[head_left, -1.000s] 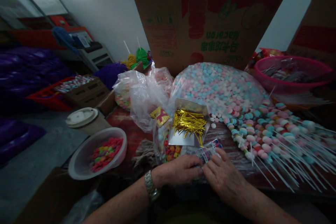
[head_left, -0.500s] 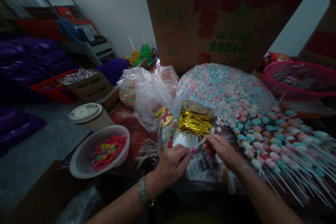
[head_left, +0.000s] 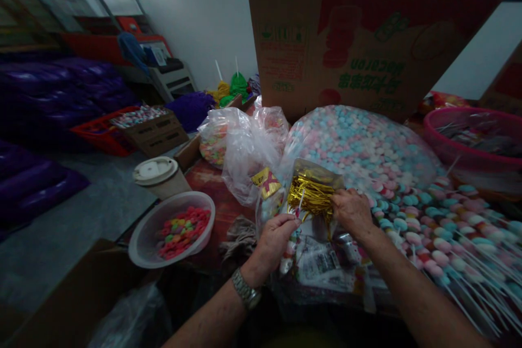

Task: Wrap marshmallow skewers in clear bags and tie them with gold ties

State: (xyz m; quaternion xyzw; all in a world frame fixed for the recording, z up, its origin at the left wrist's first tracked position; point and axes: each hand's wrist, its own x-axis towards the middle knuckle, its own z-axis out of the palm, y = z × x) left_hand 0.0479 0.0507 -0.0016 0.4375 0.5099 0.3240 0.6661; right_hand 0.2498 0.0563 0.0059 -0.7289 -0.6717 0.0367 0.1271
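Note:
My left hand (head_left: 278, 236), a watch (head_left: 245, 289) on its wrist, is closed in a pinch round a wrapped candy skewer. Its thin white stick (head_left: 302, 198) points up past the fingertips, while pale and pink candy (head_left: 289, 253) shows below the hand. A bundle of shiny gold twist ties (head_left: 312, 194) lies in an opened clear packet in front of both hands. At the right edge of that bundle, my right hand (head_left: 354, 212) has its fingertips closed on the tie ends; how many ties they grip is hidden.
A big clear bag of pastel candies (head_left: 354, 141) lies behind, and several candy skewers (head_left: 444, 244) spread out on the right. Leftward stand a white bowl (head_left: 138, 244) of bright candies and a lidded bin (head_left: 157, 171). A pink basin (head_left: 468, 141) and large carton (head_left: 302, 65) stand behind.
My right hand has moved from the skewer's stick up to the gold twist ties. My left hand still holds the skewer, whose stick now points upward. The view has shifted left.

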